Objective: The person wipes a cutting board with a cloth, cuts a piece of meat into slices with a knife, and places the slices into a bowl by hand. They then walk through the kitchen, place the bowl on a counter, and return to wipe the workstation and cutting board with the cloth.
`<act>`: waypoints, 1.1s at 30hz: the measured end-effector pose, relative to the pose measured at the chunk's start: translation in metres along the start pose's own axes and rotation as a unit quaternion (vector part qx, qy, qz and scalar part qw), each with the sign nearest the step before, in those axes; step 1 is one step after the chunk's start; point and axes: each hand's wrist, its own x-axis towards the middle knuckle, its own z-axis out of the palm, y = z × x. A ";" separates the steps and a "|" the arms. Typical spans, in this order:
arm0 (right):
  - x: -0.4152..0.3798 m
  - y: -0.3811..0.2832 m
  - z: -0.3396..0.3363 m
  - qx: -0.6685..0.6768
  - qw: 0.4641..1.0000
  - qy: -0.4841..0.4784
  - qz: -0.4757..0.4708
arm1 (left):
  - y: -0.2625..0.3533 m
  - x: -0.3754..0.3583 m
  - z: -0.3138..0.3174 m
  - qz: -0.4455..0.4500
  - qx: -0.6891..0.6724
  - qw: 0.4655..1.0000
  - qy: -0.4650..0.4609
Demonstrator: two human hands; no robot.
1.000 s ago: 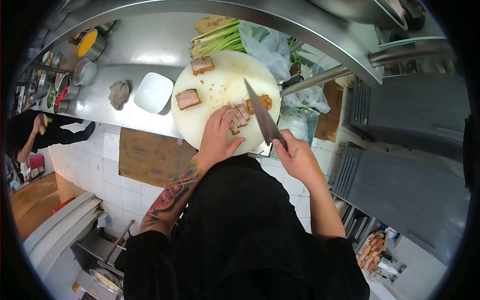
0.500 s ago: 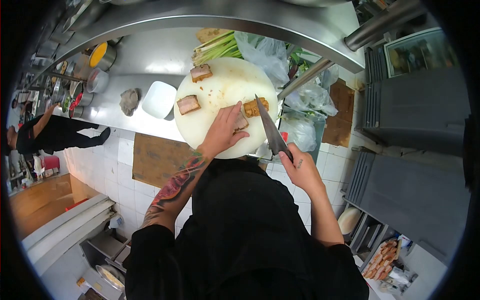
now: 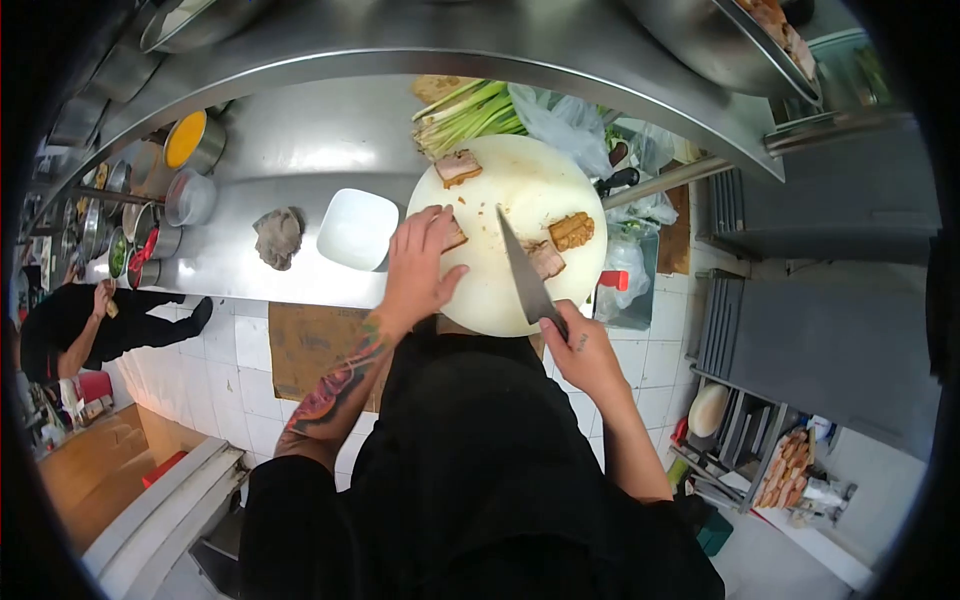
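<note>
A round white cutting board [image 3: 500, 300] lies before me with several pieces of cooked pork belly on it. My left hand [image 3: 415, 265] rests at the board's left side, fingers stretched over one pork piece [image 3: 455, 236] and partly hiding it, thumb held apart. In my right hand [image 3: 586, 350] is the handle of a chef's knife [image 3: 525, 270], its blade pointing away across the middle of the board. Right of the blade lie a pork piece [image 3: 545, 259] and a browned piece [image 3: 572, 231]. Another pork slab [image 3: 458, 168] sits near the far edge.
A white square bowl [image 3: 357, 230] and a crumpled grey cloth [image 3: 278, 238] stand left on the steel counter [image 3: 300, 130]. Spring onions [image 3: 470, 115] and plastic bags [image 3: 565, 125] lie behind the board. A steel shelf [image 3: 420, 60] overhangs it. Another person [image 3: 75, 325] works far left.
My left hand has moved left from the pork piece near the browned one to another piece. The knife has shifted left across the board. The view has turned, so the board appears farther right.
</note>
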 end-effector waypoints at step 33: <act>0.006 -0.052 0.014 -0.292 0.949 -0.083 -0.088 | -0.012 -0.028 0.017 0.012 -0.154 0.988 -0.006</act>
